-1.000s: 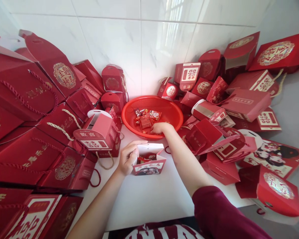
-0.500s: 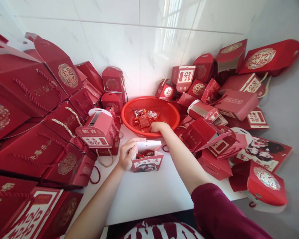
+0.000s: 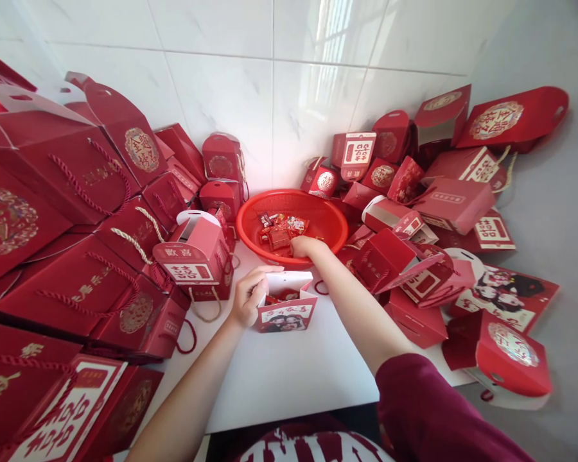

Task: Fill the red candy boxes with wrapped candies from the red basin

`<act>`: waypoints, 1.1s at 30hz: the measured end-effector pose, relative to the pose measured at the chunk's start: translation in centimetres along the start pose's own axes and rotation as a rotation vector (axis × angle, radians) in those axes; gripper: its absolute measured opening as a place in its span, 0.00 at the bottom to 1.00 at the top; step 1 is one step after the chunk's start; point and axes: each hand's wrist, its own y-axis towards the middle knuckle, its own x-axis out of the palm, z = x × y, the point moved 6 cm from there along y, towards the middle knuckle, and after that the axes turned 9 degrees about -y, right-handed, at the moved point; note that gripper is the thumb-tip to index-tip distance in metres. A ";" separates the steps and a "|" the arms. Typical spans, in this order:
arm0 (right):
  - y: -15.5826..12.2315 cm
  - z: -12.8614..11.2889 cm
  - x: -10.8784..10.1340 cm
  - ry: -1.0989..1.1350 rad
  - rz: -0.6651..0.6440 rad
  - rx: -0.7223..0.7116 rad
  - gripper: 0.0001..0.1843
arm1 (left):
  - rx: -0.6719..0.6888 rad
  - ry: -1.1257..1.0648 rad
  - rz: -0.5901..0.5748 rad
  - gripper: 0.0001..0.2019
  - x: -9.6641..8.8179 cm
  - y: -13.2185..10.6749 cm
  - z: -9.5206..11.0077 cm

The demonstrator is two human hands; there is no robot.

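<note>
Carton with a printed couple on its front is upright near the middle of the white bench, its top open and red contents partly visible inside. Left hand grips the carton at its left edge, thumb and fingers closed on the wall. Right hand is lowered into the red basket, beside the small wrapped packets; its fingertips are hidden, so whether they are closed on anything cannot be determined. Basket sits beyond the carton, in front of the tiled wall. Stacked red bags occupy the left side; loosely piled boxes, several with flaps open, occupy the right.
</note>
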 end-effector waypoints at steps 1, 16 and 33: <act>0.2 0.0 0.1 -0.005 -0.013 0.005 0.18 | 0.002 0.000 -0.003 0.20 0.0 0.0 0.0; 0.3 1.1 -1.0 0.443 0.332 0.005 0.12 | 0.024 -0.014 -0.011 0.19 0.0 0.0 -0.1; -12.8 2.2 -0.6 1.617 0.858 -0.535 0.14 | 0.011 0.023 -0.020 0.18 -0.1 0.0 0.1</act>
